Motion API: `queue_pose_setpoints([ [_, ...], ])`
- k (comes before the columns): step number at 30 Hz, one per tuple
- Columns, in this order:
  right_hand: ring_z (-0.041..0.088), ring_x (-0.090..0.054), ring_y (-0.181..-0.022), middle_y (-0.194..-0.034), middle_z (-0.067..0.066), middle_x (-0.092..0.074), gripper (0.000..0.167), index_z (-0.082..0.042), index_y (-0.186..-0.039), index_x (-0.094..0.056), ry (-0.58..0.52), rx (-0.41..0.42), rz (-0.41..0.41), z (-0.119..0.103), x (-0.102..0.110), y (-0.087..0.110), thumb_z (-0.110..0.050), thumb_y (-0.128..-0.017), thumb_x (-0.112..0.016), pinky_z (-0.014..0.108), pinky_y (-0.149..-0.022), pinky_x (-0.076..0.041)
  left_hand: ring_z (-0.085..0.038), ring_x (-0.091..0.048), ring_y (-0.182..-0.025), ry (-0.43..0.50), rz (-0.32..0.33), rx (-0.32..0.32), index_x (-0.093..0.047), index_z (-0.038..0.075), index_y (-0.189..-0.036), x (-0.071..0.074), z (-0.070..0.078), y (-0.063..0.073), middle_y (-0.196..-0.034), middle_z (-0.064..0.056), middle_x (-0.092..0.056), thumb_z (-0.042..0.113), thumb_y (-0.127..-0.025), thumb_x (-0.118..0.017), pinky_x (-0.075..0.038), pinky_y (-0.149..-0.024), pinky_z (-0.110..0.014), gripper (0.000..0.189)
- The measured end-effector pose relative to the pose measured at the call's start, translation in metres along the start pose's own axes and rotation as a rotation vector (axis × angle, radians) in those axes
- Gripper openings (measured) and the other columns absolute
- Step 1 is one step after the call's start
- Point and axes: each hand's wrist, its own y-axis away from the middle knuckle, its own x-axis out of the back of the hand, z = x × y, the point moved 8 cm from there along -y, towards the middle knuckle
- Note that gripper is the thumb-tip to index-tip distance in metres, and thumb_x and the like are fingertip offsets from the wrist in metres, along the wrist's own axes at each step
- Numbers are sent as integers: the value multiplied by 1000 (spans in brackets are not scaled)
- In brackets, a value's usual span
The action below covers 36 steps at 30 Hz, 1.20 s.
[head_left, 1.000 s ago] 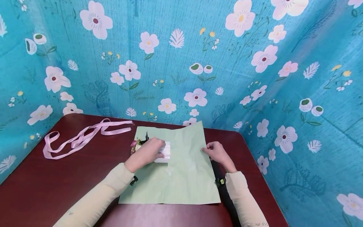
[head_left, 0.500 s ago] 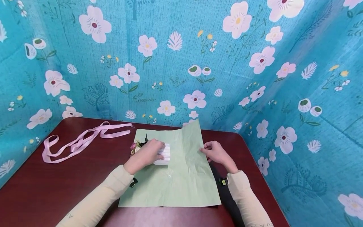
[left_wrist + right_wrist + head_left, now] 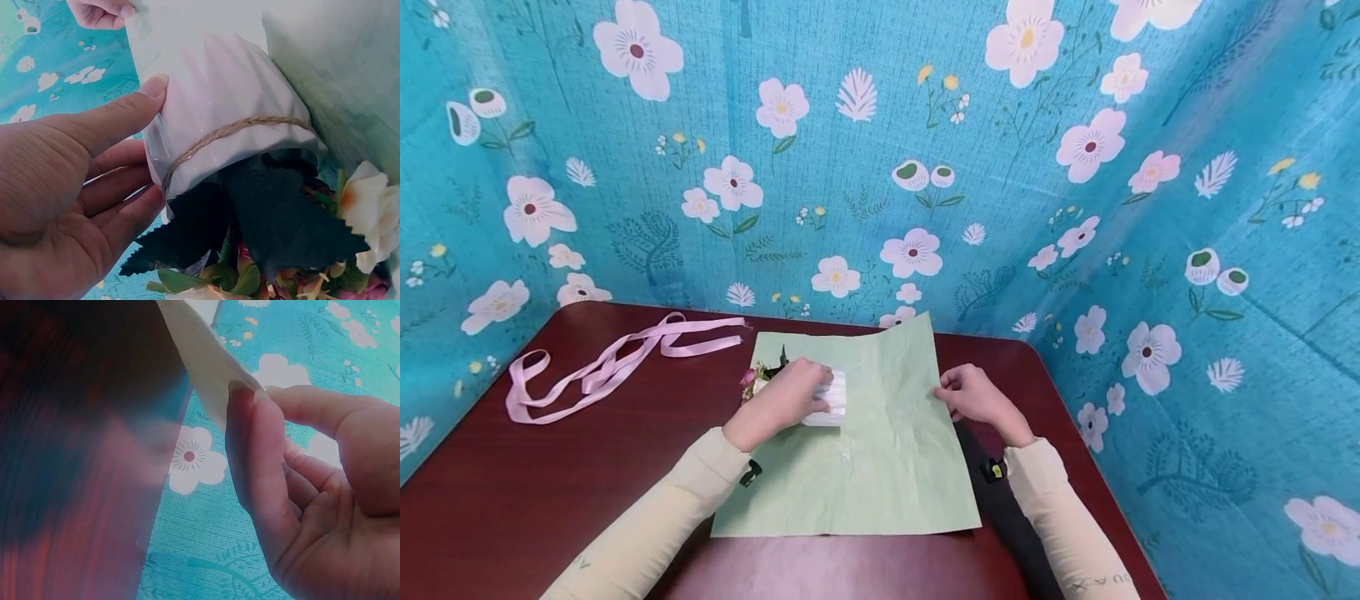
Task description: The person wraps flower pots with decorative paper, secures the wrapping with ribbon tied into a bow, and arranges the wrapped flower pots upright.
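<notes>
So, flwr pot [image 3: 835, 397] lies crosswise, blooms [image 3: 748, 378] L.

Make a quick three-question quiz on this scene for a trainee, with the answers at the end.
1. What does the right hand pinch?
2. True or false: the pink ribbon lies on the dark red table, beyond the left side of the green paper.
3. What is tied around the white pot? A) chain B) twine C) wire

Key: 1. An edge of the green paper. 2. True. 3. B.
</notes>
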Motion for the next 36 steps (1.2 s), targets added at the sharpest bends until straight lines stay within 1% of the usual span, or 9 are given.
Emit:
queue_pose_setpoints([
  [8, 40, -67, -63, -64, 9, -64, 18, -3, -81, -66, 1, 29, -16, -12, 4, 5, -13, -96, -71, 48, -61, -60, -13, -45, -64, -3, 15, -6, -72, 2, -87, 2, 2, 3, -74, -3, -65, 12, -81, -86, -43, -60, -27, 19],
  [16, 32, -68, -59, -66, 5, -65, 14, -6, -83, -69, -1, 86, 28, -34, 6, 7, -12, -95, -71, 40, -59, -60, -11, -41, -63, -10, 30, -24, -68, 4, -79, 1, 5, 6, -70, -2, -61, 10, -82, -85, -40, -59, -26, 19],
  [19, 34, -68, -59, -66, 5, -65, 12, -6, -87, -71, -6, 110, 52, -44, 8, 8, -13, -96, -71, 39, -60, -60, -11, -38, -63, -11, 24, -26, -65, 6, -75, 1, 5, 6, -68, -2, -59, 10, -82, -85, -38, -59, -26, 21],
  [21, 35, -67, -59, -66, 5, -65, 11, -7, -89, -72, -16, 129, 73, -50, 10, 7, -15, -96, -71, 39, -60, -60, -12, -43, -65, -19, 31, -33, -67, 5, -77, 2, 6, 5, -72, -4, -64, 11, -82, -86, -41, -61, -28, 20],
  [23, 36, -66, -59, -65, 5, -65, 11, -7, -90, -73, -29, 152, 85, -57, 12, 7, -16, -96, -71, 38, -60, -60, -13, -54, -70, -19, 31, -32, -71, 3, -83, 3, 6, 5, -82, -9, -71, 13, -82, -86, -49, -66, -30, 18],
  [26, 33, -66, -58, -64, 6, -64, 13, -9, -89, -73, -55, 176, 91, -68, 12, 3, -19, -96, -71, 37, -60, -59, -24, -69, -89, -7, 38, -35, -75, -3, -96, 3, 5, 5, -103, -17, -75, 12, -82, -86, -57, -81, -37, 24],
  [29, 34, -66, -57, -65, 6, -66, 13, -10, -89, -73, -84, 200, 96, -78, 12, -1, -21, -97, -71, 39, -60, -59, -31, -70, -102, 14, 27, -31, -75, -6, -104, 3, 3, 4, -113, -21, -74, 10, -83, -84, -57, -89, -42, 28],
  [34, 30, -61, -52, -67, 5, -66, 14, -10, -91, -74, -120, 244, 121, -94, 14, -5, -22, -97, -71, 44, -60, -57, -33, -70, -106, 20, 9, -34, -74, -3, -98, 2, 2, 2, -116, -21, -73, 10, -84, -84, -56, -91, -43, 21],
  [36, 27, -61, -52, -68, 5, -67, 15, -9, -92, -74, -138, 258, 123, -100, 13, -6, -22, -97, -71, 46, -60, -58, -34, -68, -110, 28, 2, -31, -74, -4, -101, 2, 2, 2, -119, -22, -71, 11, -85, -83, -55, -94, -44, 24],
])
